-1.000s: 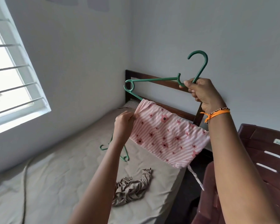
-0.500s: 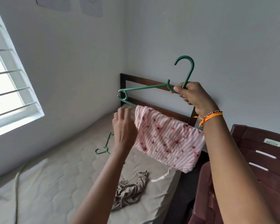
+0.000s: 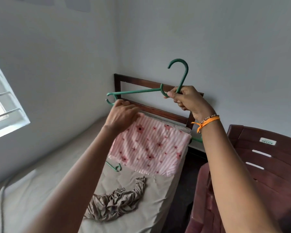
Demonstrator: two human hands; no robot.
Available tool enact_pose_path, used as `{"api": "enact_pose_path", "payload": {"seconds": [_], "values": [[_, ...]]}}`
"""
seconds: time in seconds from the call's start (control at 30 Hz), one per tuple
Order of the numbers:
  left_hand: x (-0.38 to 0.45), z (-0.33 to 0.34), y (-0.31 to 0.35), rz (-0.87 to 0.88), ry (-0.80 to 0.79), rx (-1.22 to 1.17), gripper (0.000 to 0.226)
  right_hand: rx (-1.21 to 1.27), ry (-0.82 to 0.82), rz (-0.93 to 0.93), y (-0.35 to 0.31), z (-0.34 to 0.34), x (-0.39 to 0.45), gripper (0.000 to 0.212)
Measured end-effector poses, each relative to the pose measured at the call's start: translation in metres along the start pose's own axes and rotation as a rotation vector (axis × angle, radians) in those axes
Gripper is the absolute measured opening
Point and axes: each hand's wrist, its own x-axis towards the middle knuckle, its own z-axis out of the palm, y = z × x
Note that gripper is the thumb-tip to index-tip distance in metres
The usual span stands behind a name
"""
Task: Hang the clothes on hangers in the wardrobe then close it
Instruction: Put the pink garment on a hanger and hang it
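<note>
A green plastic hanger point(image 3: 136, 92) is held up in front of the wall, hook pointing up. My right hand point(image 3: 186, 100) grips it at the neck, just below the hook. A pink striped garment with dark flowers point(image 3: 149, 147) hangs folded over the hanger's lower bar. My left hand point(image 3: 123, 115) holds the garment's upper left corner by the hanger's left end. A crumpled beige garment point(image 3: 116, 202) lies on the mattress point(image 3: 40, 190) below. A second green hanger point(image 3: 115, 167) lies on the mattress, mostly hidden behind the pink garment.
The bed's dark wooden headboard point(image 3: 141, 81) stands against the grey wall. Dark red plastic chairs point(image 3: 259, 165) are stacked at the right, close to my right arm. A barred window point(image 3: 0, 105) is on the left. No wardrobe is in view.
My left hand rose from the garment's side to its top left corner at the hanger's end. The garment now hangs flatter on the bar. The view shifted slightly.
</note>
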Motion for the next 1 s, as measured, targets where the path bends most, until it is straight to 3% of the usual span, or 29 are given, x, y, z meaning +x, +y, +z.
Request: {"api": "enact_pose_path", "payload": {"seconds": [0.17, 0.3, 0.4, 0.47, 0.5, 0.57, 0.7, 0.8, 1.0], "values": [[0.006, 0.014, -0.006, -0.101, 0.001, -0.004, 0.044, 0.019, 0.008, 0.008, 0.006, 0.001, 0.009, 0.015], [0.007, 0.029, 0.029, -0.19, -0.006, -0.123, 0.038, -0.013, 0.049, 0.025, 0.01, 0.002, 0.02, 0.011], [0.0, 0.045, 0.065, -0.129, -0.204, -0.237, 0.048, 0.008, 0.085, 0.039, 0.016, -0.001, 0.025, 0.008], [-0.001, 0.057, 0.082, -0.188, -0.384, -0.287, 0.057, 0.031, 0.109, 0.062, 0.024, 0.001, 0.028, 0.012], [0.002, 0.061, 0.088, -0.254, -0.409, -0.365, 0.061, 0.039, 0.128, 0.086, 0.029, 0.004, 0.027, 0.014], [0.012, 0.058, 0.101, -0.451, -0.3, -0.718, 0.063, 0.067, 0.16, 0.141, 0.037, 0.008, 0.023, 0.015], [0.036, 0.03, 0.134, -0.753, -0.195, -1.532, 0.037, 0.243, 0.221, 0.25, 0.048, 0.014, 0.007, 0.024], [0.041, 0.012, 0.153, -0.854, -0.201, -1.715, 0.031, 0.344, 0.261, 0.242, 0.048, 0.015, -0.017, 0.028], [0.034, -0.011, 0.192, -0.858, -0.202, -1.796, 0.024, 0.27, 0.339, 0.155, 0.066, 0.011, -0.098, 0.031]]}}
